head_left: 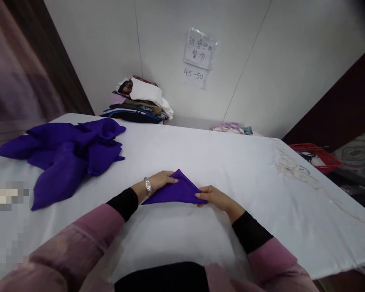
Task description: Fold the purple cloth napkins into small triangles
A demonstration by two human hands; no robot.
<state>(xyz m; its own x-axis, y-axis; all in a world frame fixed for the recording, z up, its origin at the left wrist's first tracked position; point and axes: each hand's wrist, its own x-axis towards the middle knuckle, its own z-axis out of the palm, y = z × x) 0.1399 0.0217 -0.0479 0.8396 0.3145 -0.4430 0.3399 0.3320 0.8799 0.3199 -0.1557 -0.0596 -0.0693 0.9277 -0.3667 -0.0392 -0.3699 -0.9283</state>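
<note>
A purple napkin [182,190], folded into a triangle, lies on the white-covered table in front of me, its point facing away and its long edge toward me. My left hand [162,179] grips its upper left side, thumb on top and the other fingers partly hidden by the cloth. At the right corner, my right hand [215,196] pinches the fabric between thumb and fingers. Off to the left spreads a loose, crumpled heap of purple napkins [68,148], apart from both hands.
Folded clothes [140,101] are stacked at the table's back edge against the wall. A smaller cloth pile [229,128] sits farther right. Beyond the table's right side is a red basket [320,160]. Handwritten signs [199,50] hang on the wall above the white tablecloth [246,162].
</note>
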